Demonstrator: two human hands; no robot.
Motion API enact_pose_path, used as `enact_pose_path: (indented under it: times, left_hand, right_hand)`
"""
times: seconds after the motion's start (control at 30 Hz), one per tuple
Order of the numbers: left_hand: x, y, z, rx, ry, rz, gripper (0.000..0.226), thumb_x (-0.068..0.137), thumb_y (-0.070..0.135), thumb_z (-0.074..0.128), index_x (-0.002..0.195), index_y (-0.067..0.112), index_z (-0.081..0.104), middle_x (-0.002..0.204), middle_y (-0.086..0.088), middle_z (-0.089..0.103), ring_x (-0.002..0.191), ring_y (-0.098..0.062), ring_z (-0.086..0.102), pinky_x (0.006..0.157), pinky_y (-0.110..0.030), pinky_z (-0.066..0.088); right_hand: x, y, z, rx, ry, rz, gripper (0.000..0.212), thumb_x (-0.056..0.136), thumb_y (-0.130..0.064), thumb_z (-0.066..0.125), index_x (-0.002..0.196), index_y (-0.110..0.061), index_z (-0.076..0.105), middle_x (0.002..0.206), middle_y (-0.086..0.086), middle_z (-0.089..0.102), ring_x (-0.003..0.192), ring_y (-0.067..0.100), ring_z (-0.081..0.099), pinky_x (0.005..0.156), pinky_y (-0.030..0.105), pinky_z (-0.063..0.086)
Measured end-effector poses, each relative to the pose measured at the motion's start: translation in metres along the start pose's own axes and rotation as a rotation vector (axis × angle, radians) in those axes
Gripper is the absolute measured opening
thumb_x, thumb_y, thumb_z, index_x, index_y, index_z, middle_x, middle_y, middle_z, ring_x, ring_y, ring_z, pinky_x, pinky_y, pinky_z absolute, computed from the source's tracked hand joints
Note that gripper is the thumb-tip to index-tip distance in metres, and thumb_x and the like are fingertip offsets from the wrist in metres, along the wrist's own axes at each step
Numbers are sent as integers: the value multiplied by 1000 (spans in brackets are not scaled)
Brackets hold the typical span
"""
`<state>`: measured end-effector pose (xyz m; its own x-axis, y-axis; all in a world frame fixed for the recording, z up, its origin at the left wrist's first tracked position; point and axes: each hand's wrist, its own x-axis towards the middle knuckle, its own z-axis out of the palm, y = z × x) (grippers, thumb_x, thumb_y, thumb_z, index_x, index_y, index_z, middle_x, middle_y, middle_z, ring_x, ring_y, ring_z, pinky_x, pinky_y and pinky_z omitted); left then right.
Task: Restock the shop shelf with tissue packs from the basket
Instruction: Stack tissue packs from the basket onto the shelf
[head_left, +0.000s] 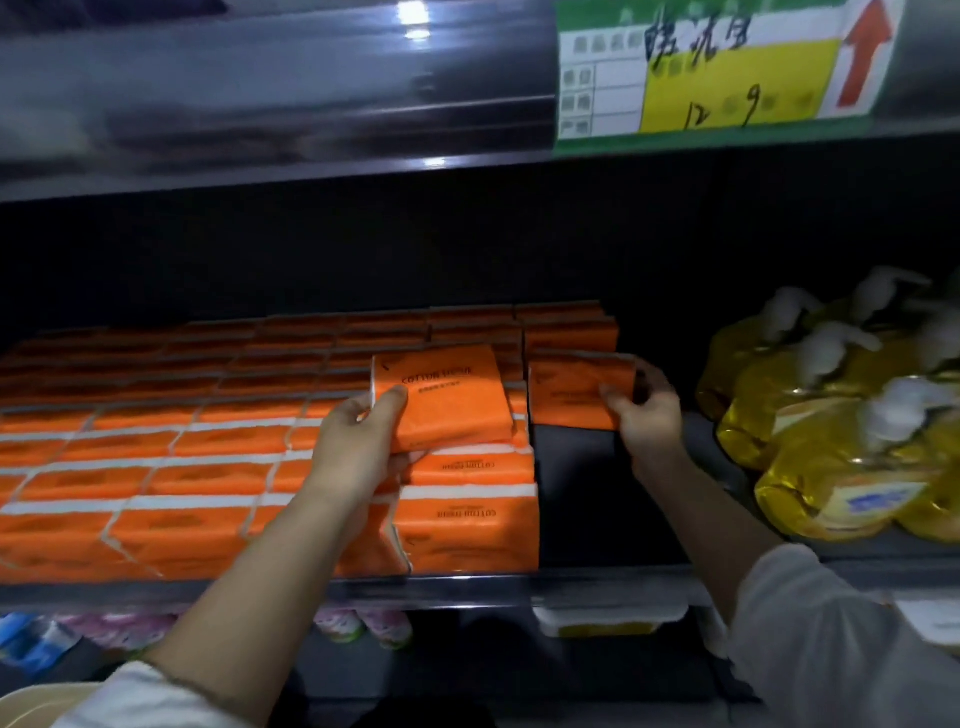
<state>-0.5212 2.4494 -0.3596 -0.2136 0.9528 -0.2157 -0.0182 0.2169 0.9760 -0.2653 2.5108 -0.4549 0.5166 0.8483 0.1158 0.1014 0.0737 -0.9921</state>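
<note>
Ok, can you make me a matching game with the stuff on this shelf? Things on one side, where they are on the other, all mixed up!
Things
1. left tissue pack, in the left hand
2. right tissue pack, in the right hand
3. yellow pump bottles
4. price label

Places
A. stuck on the edge of the upper shelf
B. held above the stacked packs
C. at the right end of the shelf, apart from the tissues
D. held over the dark gap beside the stack

Pairs: 1-B, 2-D, 3-C, 4-A
</note>
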Motion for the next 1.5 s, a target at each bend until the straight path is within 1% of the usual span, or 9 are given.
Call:
enact_pose_path:
  times: [0.23, 0.4, 0.67, 0.83, 1.0, 1.17, 1.27, 1.4, 1.5]
  left_hand:
    - [3, -7, -4, -19, -44, -1, 18, 90, 42, 55, 96, 26, 55, 89, -2, 68, 76, -17, 70, 61, -31, 50]
    - [4, -10, -6, -61, -61, 5, 21, 90, 42, 55, 98, 23, 57, 91, -4, 68, 76, -18, 70, 67, -31, 53]
    - [4, -10, -6, -60, -70, 16, 18, 91, 44, 53, 96, 27, 54, 90, -2, 68, 70, -16, 70, 59, -30, 49]
    - [4, -11, -5, -59, -63, 19, 17, 91, 43, 53, 96, 26, 55, 91, -4, 68, 74, -18, 70, 61, -30, 50]
    - [-3, -5, -5, -52, -66, 1, 26, 92, 41, 53, 109, 21, 54, 101, -6, 67, 81, -20, 70, 57, -25, 53]
    - [-14, 2, -4, -31, -73, 145, 29, 94, 32, 52, 119, 19, 50, 101, 0, 66, 86, -13, 69, 61, -23, 55]
    - [-24, 5, 0, -8, -120, 263, 32, 94, 29, 52, 124, 21, 47, 101, 10, 63, 83, 1, 67, 79, -30, 55]
    - [-40, 11, 14, 22, -233, 357, 34, 95, 21, 50, 128, 20, 43, 101, 12, 64, 93, 1, 64, 87, -25, 53]
    - [-45, 9, 17, 97, -350, 401, 50, 89, 27, 55, 135, 20, 36, 112, 14, 60, 101, 6, 59, 80, -14, 50]
  right_hand:
    - [35, 28, 12, -202, -1, -117, 55, 78, -25, 68, 125, 0, 54, 119, 22, 60, 110, 37, 57, 100, 53, 40]
    - [28, 12, 23, -218, -52, -23, 83, 77, -11, 75, 144, 1, 28, 142, 23, 41, 130, 36, 42, 108, 49, 34]
    - [31, 6, 27, -14, -143, 28, 52, 79, 15, 62, 128, 9, 45, 126, 28, 54, 115, 39, 54, 98, 45, 44]
    - [33, 8, 26, -42, -154, 37, 50, 77, 8, 68, 124, 1, 52, 122, 23, 59, 112, 36, 57, 99, 52, 44]
    - [36, 16, 15, -49, -141, 38, 82, 60, -16, 78, 134, -5, 45, 130, 16, 56, 118, 31, 55, 101, 50, 44]
    - [-5, -36, 2, 25, 30, -37, 40, 83, -2, 64, 122, -9, 57, 118, 10, 61, 112, 27, 58, 101, 44, 45]
    - [-44, -76, -1, 140, -121, -30, 16, 91, -11, 57, 103, -18, 63, 102, 4, 65, 98, 20, 62, 88, 35, 51]
    - [-85, -110, -6, 184, -520, 106, 33, 88, -31, 58, 117, -15, 59, 109, 1, 69, 100, 14, 66, 84, 29, 53]
    - [-90, -113, -12, 227, -579, 97, 39, 79, -25, 67, 115, -18, 58, 108, 1, 70, 98, 14, 68, 81, 30, 55]
